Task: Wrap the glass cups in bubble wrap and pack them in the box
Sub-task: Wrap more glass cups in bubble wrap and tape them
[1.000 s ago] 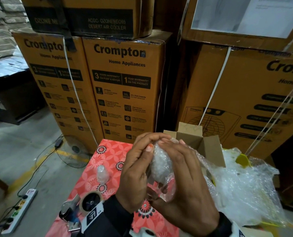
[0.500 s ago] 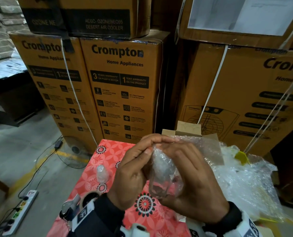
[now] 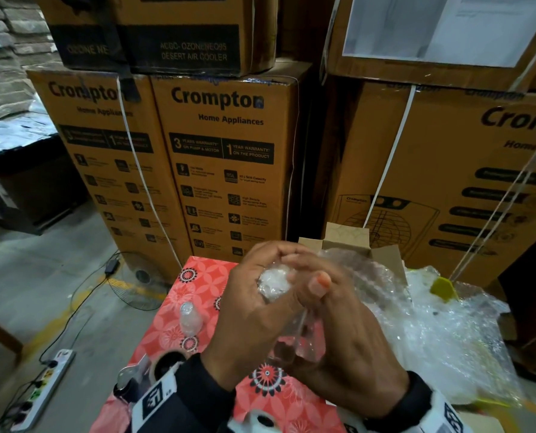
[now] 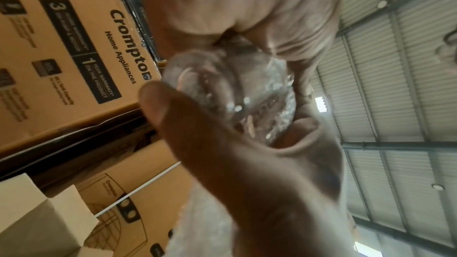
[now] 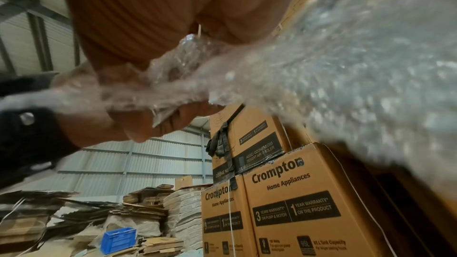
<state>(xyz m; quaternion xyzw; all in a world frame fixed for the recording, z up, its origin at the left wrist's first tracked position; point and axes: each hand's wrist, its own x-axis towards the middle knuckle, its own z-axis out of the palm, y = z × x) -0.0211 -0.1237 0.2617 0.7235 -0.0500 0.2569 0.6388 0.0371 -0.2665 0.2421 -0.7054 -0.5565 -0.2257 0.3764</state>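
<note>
Since the earlier frame the bundle has turned end-up, bunched wrap showing; left hand (image 3: pixel 248 310) and right hand (image 3: pixel 332 332) curl round the glass cup (image 3: pixel 291 345) in bubble wrap (image 3: pixel 274 284) above the table (image 3: pixel 198 276), near the box (image 3: pixel 348 242). Light, fragile, slippery: best gripped round its padded body
</note>
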